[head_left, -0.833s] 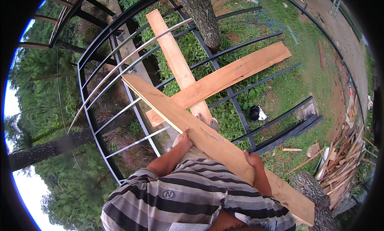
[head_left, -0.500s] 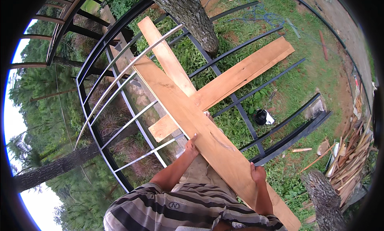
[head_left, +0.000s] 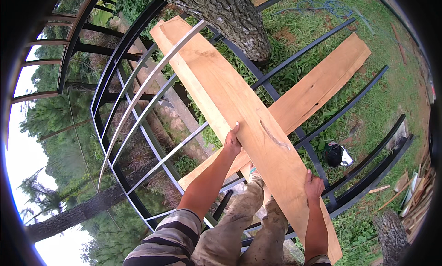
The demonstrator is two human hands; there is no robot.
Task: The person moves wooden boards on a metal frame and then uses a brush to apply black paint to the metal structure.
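A long, wide wooden plank (head_left: 248,118) slants in front of me from far left to near right. My left hand (head_left: 233,139) grips its left edge, thumb on the upper face and fingers hidden. On its right edge, nearer to me, my right hand (head_left: 314,187) holds on, fingers partly out of sight. Another plank (head_left: 202,98) shows as a strip along the left side, largely covered by the held one. Crossing beneath them is a third plank (head_left: 317,88), reaching toward the far right.
Dark metal beams (head_left: 359,109) form an open frame above grass and plants. A tree trunk (head_left: 239,26) rises beyond the planks. A pale strip (head_left: 152,84) curves on the left. A black bucket (head_left: 334,154) and scrap wood (head_left: 419,199) lie right.
The held plank's far end has swung right and over the second plank, now lying nearly along it. Both hands keep their grip. The view has shifted, bringing my legs into sight.
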